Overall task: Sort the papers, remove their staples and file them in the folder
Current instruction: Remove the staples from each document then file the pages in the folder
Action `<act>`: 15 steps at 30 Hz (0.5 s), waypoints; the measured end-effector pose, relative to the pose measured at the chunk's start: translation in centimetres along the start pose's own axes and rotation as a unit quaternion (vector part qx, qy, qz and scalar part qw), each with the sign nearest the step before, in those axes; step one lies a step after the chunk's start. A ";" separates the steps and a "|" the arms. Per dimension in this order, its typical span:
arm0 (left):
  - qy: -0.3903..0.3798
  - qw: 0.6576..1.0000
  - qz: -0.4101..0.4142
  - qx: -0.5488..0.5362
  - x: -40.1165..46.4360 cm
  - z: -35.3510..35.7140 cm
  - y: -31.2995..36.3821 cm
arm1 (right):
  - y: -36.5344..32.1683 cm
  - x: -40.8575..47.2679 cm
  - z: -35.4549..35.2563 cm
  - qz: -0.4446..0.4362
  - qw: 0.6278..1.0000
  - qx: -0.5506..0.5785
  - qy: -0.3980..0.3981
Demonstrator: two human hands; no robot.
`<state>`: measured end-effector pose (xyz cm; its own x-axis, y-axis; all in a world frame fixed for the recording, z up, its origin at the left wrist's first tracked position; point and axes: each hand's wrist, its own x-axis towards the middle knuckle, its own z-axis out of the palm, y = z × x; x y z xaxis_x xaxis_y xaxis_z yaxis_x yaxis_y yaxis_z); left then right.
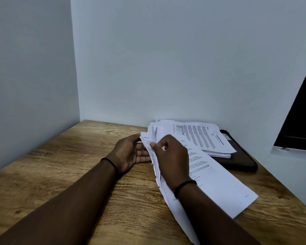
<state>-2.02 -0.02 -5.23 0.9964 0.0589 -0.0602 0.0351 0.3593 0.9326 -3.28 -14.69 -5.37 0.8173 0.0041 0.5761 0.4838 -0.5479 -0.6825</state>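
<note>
A sheaf of printed white papers (217, 183) is lifted off the wooden table (60, 156) at its left edge. My left hand (131, 152) lies palm up under that edge, fingers straight beneath the sheets and thumb at the top corner. My right hand (171, 156) pinches the left edge of the top sheets between thumb and fingers. A second stack of printed papers (207, 137) lies at the back, resting on a dark folder (240, 160).
The table stands in a corner, with walls close at the left and back. A dark window (300, 112) and its white sill (290, 152) are at the right. Bare wood spreads across the table's left half.
</note>
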 end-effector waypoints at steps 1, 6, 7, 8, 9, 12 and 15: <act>0.004 1.000 0.000 -0.001 0.2 0.0 0.0 | -0.1 0.0 -0.1 -0.003 1.000 -0.005 0.010; -0.046 0.999 0.001 0.020 0.1 -0.1 0.0 | -0.7 0.0 0.0 -0.068 0.993 -0.083 -0.042; -0.056 0.998 0.008 0.034 -0.1 0.0 -0.1 | -0.7 0.0 0.3 -0.070 0.993 -0.084 -0.050; -0.060 0.997 0.017 0.037 -0.2 0.1 -0.3 | -0.6 0.0 0.5 -0.070 0.992 -0.085 -0.054; -0.058 0.997 0.027 0.033 -0.1 0.3 -0.5 | -0.6 0.1 0.6 -0.061 0.993 -0.082 -0.053; -0.020 0.998 0.052 0.000 0.1 0.7 -1.1 | -0.1 0.7 0.5 0.012 0.998 -0.026 -0.052; 0.011 0.997 0.068 -0.046 -0.3 1.1 -0.6 | 1.0 1.3 -0.6 0.006 1.000 0.015 0.023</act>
<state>-2.24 -1.22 -5.36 0.9896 0.1320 0.0563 -0.1084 0.4305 0.8961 -1.98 -15.75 -5.00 0.8082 -0.0402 0.5876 0.4843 -0.5224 -0.7018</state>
